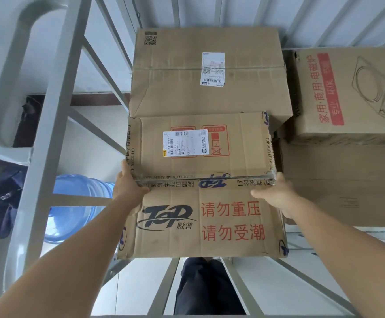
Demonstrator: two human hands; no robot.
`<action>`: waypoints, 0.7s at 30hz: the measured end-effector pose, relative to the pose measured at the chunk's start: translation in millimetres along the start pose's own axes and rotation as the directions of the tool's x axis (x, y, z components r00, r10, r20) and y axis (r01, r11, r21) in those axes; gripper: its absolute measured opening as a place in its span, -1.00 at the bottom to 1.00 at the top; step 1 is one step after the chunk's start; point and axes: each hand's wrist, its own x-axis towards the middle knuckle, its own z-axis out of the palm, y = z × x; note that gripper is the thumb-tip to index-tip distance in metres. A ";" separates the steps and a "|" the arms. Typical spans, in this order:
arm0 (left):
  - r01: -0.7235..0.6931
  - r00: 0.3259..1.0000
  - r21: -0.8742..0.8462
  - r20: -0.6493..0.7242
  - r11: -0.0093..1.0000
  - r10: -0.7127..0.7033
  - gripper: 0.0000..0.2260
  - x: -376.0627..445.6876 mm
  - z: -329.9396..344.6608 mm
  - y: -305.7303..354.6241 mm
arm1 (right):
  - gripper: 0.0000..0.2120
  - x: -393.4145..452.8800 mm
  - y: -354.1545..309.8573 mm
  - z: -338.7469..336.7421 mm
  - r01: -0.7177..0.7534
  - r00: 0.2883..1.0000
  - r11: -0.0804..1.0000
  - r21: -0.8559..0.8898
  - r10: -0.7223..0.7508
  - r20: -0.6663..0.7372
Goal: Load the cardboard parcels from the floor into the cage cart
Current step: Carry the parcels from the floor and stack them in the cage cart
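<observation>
A brown cardboard parcel [207, 203] printed "TOP" with red lettering and a white label on its top is inside the grey cage cart [49, 125]. My left hand [127, 184] grips its near left top corner, thumb on the front face. My right hand [276, 193] holds the near right top corner, fingers round the side. Behind it stands a larger taped brown parcel [210, 76] with a white shipping label.
To the right, a box with red lettering and a cooker drawing [349, 92] sits on another plain brown box [343, 184]. A blue water bottle [77, 203] lies outside the cart bars at the left. Dark trousers [205, 290] show below through the bars.
</observation>
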 end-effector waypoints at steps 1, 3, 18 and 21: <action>0.008 1.000 0.019 -0.001 1.000 -0.008 -0.24 -1.0 -0.1 1.6 | -0.07 -0.1 0.4 0.2 0.005 1.000 1.000 -0.012 -0.005 -0.001; 0.021 1.000 0.087 0.003 0.996 -0.021 -0.17 -4.0 0.1 5.0 | -0.03 -1.9 1.2 0.0 0.015 1.000 0.999 -0.029 -0.015 0.001; -0.456 0.886 0.524 0.191 0.719 0.422 -0.23 -105.3 4.2 117.0 | -0.05 -73.8 -1.6 -37.6 0.428 0.855 0.763 -0.484 -0.515 -0.055; -0.574 0.806 0.523 0.220 0.631 0.550 -0.28 -126.0 5.3 151.2 | -0.07 -92.9 8.1 -58.4 0.430 0.826 0.729 -0.532 -0.556 -0.094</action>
